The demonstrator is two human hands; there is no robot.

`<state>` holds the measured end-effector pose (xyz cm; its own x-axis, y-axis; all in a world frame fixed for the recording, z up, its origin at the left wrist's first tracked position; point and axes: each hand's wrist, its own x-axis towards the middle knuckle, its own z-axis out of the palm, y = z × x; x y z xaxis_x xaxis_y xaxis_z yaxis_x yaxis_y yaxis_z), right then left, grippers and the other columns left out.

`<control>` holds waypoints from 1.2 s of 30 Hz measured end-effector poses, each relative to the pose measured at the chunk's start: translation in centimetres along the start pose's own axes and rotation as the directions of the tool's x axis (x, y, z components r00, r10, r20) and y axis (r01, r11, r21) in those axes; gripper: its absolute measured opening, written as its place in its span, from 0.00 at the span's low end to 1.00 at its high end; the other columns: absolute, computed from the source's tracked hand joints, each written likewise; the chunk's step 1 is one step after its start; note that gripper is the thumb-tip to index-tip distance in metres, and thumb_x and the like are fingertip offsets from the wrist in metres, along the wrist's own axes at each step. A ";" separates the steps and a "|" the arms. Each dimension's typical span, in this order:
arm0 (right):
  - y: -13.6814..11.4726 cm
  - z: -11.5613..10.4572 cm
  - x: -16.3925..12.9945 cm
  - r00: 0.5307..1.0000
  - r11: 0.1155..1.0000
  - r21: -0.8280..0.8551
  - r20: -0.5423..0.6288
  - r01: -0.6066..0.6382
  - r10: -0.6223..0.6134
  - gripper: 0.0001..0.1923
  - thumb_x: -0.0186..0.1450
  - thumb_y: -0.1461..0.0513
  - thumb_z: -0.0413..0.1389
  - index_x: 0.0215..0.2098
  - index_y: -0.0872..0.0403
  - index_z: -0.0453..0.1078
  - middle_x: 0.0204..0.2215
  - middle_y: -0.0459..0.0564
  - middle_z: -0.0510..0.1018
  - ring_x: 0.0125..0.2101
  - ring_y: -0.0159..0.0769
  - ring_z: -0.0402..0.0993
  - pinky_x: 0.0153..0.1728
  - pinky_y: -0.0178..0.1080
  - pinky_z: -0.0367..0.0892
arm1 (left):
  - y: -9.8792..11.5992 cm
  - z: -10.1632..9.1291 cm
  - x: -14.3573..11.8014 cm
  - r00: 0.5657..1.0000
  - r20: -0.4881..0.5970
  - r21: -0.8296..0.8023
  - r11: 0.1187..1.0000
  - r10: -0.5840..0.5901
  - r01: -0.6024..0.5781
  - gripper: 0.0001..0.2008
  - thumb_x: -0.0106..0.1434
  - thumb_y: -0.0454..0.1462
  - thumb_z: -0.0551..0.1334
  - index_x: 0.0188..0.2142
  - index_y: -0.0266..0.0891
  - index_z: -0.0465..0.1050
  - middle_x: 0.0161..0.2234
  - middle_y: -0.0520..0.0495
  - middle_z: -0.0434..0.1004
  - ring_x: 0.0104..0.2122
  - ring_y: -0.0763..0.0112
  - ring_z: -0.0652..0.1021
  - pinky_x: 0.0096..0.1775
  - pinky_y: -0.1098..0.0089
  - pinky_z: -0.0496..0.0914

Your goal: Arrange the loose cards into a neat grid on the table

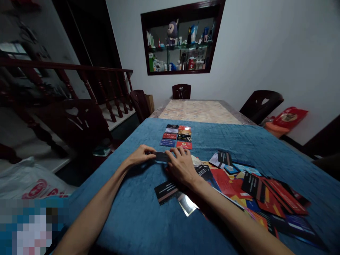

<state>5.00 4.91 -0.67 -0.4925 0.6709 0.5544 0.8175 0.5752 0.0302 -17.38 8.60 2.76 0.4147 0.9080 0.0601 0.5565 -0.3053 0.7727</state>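
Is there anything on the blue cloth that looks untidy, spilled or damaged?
Yes, the loose cards on the right look untidy: they overlap at many angles, whereas the eight cards farther away lie in two neat columns. No spill or clear damage stands out.

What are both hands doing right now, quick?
Left hand: closed, pinching a dark card by its left end.
Right hand: at that card's right end; can't tell if its grip is closed.

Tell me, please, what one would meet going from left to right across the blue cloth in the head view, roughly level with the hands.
Left hand, dark card, right hand, large pile of cards.
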 end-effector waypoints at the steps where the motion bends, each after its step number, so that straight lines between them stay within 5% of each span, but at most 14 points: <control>1: 0.0 0.0 0.0 1.000 1.000 -0.010 -0.024 0.003 -0.003 0.23 0.61 0.62 0.58 0.55 0.53 0.66 0.51 0.56 0.73 0.48 0.48 0.62 0.45 0.48 0.55 | 0.1 0.0 0.0 1.000 -0.011 -0.004 1.000 0.007 -0.007 0.15 0.53 0.45 0.63 0.29 0.33 0.77 0.25 0.50 0.73 0.28 0.71 0.70 0.31 0.72 0.64; 11: -0.1 0.4 0.1 0.985 0.997 -0.077 -0.174 0.002 -0.016 0.20 0.62 0.65 0.56 0.52 0.54 0.67 0.45 0.55 0.74 0.44 0.46 0.62 0.45 0.46 0.55 | 0.9 0.2 -0.2 0.998 -0.021 -0.081 0.995 0.063 -0.065 0.12 0.54 0.42 0.64 0.28 0.33 0.77 0.24 0.51 0.73 0.27 0.72 0.70 0.33 0.72 0.64; 20: -0.3 -0.2 -0.1 0.976 0.996 -0.081 -0.213 0.034 -0.051 0.28 0.58 0.56 0.63 0.54 0.56 0.67 0.46 0.58 0.73 0.44 0.47 0.61 0.45 0.46 0.55 | 1.2 0.2 -0.3 0.990 -0.087 -0.118 0.985 0.115 -0.125 0.07 0.53 0.39 0.64 0.26 0.39 0.80 0.23 0.51 0.76 0.26 0.69 0.73 0.31 0.71 0.67; 25: -0.2 -0.2 0.0 0.970 0.994 -0.101 -0.234 0.034 -0.057 0.24 0.59 0.59 0.61 0.52 0.56 0.68 0.46 0.58 0.72 0.45 0.48 0.60 0.46 0.46 0.56 | 1.1 0.4 -0.3 0.990 -0.093 -0.125 0.985 0.109 -0.120 0.07 0.52 0.39 0.65 0.27 0.40 0.80 0.24 0.51 0.78 0.27 0.68 0.74 0.33 0.71 0.69; 36: 0.3 -0.7 0.6 0.971 0.989 -0.144 -0.238 -0.018 -0.016 0.15 0.64 0.68 0.52 0.49 0.55 0.70 0.45 0.57 0.72 0.44 0.46 0.59 0.42 0.43 0.57 | -0.4 1.7 0.8 0.953 -0.261 -0.132 0.972 0.154 -0.193 0.17 0.54 0.37 0.65 0.44 0.35 0.77 0.33 0.48 0.80 0.33 0.68 0.77 0.40 0.68 0.71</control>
<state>5.16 5.18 0.30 -0.4206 0.5306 0.7359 0.8608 0.4896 0.1390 -16.02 8.92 1.40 0.2925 0.8933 0.3413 0.3662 -0.4343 0.8230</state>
